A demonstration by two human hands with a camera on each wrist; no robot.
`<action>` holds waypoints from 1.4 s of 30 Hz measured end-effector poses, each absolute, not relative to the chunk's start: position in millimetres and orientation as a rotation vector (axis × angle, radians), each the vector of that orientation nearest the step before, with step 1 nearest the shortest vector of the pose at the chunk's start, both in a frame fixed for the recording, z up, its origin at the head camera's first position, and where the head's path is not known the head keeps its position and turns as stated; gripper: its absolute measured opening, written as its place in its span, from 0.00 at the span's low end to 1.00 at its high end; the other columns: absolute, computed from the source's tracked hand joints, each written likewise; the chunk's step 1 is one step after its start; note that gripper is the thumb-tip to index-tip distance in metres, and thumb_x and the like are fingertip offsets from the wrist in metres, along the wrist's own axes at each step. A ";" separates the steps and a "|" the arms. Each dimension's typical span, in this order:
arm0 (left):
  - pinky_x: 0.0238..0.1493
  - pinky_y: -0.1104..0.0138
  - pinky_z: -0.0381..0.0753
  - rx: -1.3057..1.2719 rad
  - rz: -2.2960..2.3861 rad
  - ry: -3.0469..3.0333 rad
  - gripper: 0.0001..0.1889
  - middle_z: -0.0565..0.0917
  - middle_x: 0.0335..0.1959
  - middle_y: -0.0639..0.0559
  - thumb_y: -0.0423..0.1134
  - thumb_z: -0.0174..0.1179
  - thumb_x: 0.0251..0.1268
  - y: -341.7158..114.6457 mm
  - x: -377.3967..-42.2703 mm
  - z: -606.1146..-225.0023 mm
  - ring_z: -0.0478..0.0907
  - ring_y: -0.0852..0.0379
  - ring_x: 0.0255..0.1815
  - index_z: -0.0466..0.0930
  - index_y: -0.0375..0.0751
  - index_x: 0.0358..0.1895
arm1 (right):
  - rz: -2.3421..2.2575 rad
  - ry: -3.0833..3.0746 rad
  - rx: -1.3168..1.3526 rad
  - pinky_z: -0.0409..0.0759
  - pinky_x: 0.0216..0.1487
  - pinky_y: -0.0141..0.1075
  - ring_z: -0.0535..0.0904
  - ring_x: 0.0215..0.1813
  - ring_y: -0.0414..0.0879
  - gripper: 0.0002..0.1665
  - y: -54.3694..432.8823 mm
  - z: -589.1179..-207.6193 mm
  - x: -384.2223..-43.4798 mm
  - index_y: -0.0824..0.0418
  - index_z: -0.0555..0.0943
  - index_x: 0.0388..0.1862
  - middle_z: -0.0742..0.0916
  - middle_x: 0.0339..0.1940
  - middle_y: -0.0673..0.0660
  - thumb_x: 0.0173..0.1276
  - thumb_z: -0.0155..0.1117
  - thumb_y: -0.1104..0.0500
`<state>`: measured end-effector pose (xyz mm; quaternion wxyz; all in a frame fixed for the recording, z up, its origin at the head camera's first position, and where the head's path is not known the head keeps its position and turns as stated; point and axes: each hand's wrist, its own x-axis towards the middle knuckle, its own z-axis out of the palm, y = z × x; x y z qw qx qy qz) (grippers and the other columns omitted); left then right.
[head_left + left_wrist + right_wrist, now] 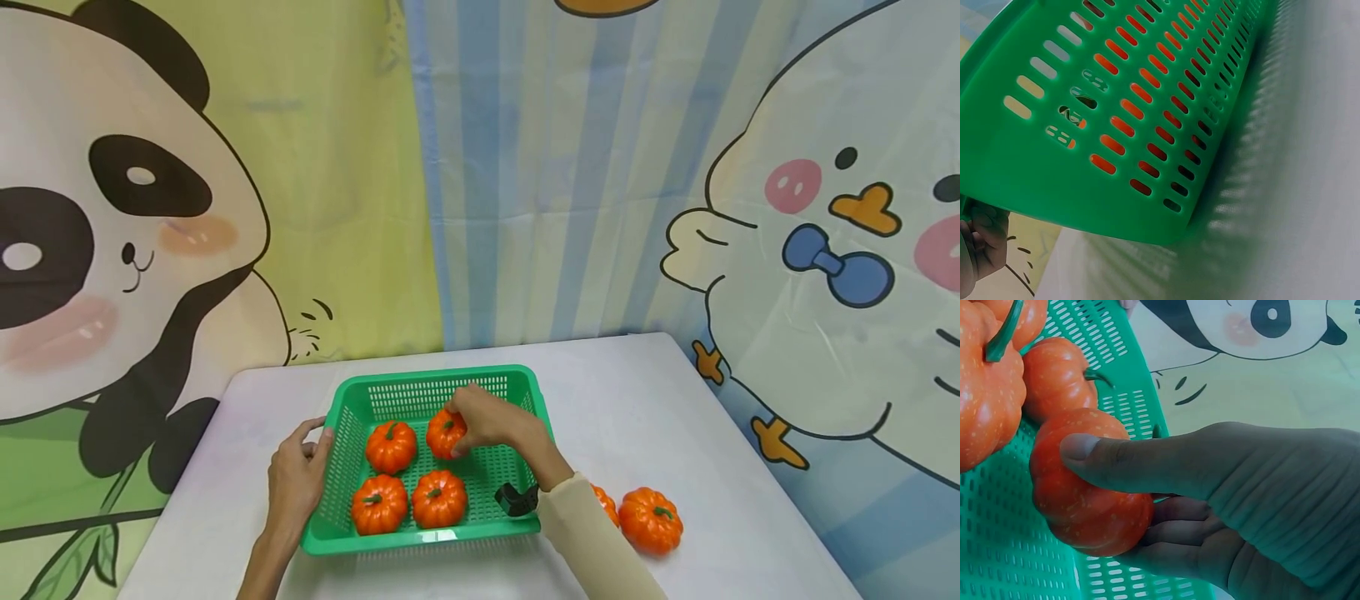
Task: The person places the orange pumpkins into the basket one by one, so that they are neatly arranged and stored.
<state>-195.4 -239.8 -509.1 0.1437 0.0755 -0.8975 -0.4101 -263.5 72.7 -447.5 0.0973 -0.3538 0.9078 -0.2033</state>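
A green plastic basket (420, 544) with slotted walls stands on the table, holding several small orange pumpkins with green stems. In my right hand (487, 417) is one pumpkin (444, 435), gripped between thumb and fingers inside the basket's far half; the right wrist view shows the thumb across its side. Left of it sits another pumpkin (391, 447), with a front-left pumpkin (379, 505) and a front-middle pumpkin (439, 499) nearer me. My left hand (295, 483) holds the basket's left rim, its curled fingers (990, 240) partly visible in the left wrist view.
Right of the basket, a pumpkin (651, 521) lies on the white table (720, 500); beside it another pumpkin (604, 503) is mostly hidden by my right sleeve (592, 542). A black device (516, 500) shows by the right wrist. Cartoon-printed curtains (517, 208) hang behind the table.
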 end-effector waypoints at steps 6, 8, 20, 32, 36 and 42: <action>0.27 0.66 0.72 0.211 -1.193 -2.592 0.21 0.87 0.20 0.47 0.44 0.58 0.87 -239.8 -197.1 -509.9 0.79 0.58 0.20 0.81 0.33 0.69 | -0.612 2.664 -1.063 0.77 0.41 0.29 0.73 0.37 0.40 0.18 72.1 -450.7 -269.0 0.59 0.92 0.41 0.90 0.32 0.49 0.55 0.92 0.58; 0.26 0.66 0.72 0.211 -1.194 -2.590 0.21 0.87 0.20 0.47 0.44 0.58 0.87 -239.6 -197.2 -509.6 0.79 0.58 0.21 0.81 0.33 0.69 | -0.613 2.659 -1.078 0.75 0.38 0.28 0.72 0.33 0.39 0.17 71.7 -451.3 -271.2 0.60 0.92 0.38 0.90 0.30 0.50 0.54 0.92 0.59; 0.27 0.66 0.73 0.210 -1.203 -2.592 0.21 0.89 0.22 0.45 0.44 0.57 0.87 -239.2 -196.3 -507.5 0.80 0.57 0.21 0.81 0.32 0.70 | -0.579 2.611 -1.106 0.73 0.42 0.30 0.69 0.31 0.38 0.15 65.1 -454.1 -278.2 0.60 0.92 0.34 0.89 0.26 0.49 0.51 0.92 0.62; 0.25 0.66 0.72 0.205 -1.207 -2.588 0.21 0.86 0.20 0.47 0.43 0.58 0.87 -239.2 -195.4 -508.5 0.79 0.57 0.20 0.81 0.32 0.69 | -0.625 2.542 -1.075 0.67 0.29 0.27 0.62 0.25 0.37 0.16 59.9 -464.2 -279.7 0.65 0.88 0.28 0.69 0.19 0.44 0.53 0.91 0.64; 0.25 0.66 0.72 0.206 -1.205 -2.592 0.21 0.86 0.20 0.47 0.43 0.58 0.87 -239.5 -195.3 -507.8 0.79 0.57 0.20 0.81 0.31 0.70 | -0.626 2.535 -1.087 0.67 0.29 0.26 0.62 0.25 0.37 0.16 58.9 -465.1 -279.0 0.67 0.87 0.28 0.69 0.19 0.44 0.53 0.91 0.64; 0.24 0.66 0.72 0.199 -1.212 -2.588 0.21 0.86 0.19 0.47 0.43 0.58 0.87 -239.9 -195.2 -507.7 0.78 0.58 0.19 0.81 0.32 0.70 | -0.634 2.529 -1.099 0.68 0.29 0.26 0.63 0.25 0.37 0.16 57.7 -465.0 -279.3 0.67 0.88 0.30 0.72 0.20 0.45 0.52 0.92 0.64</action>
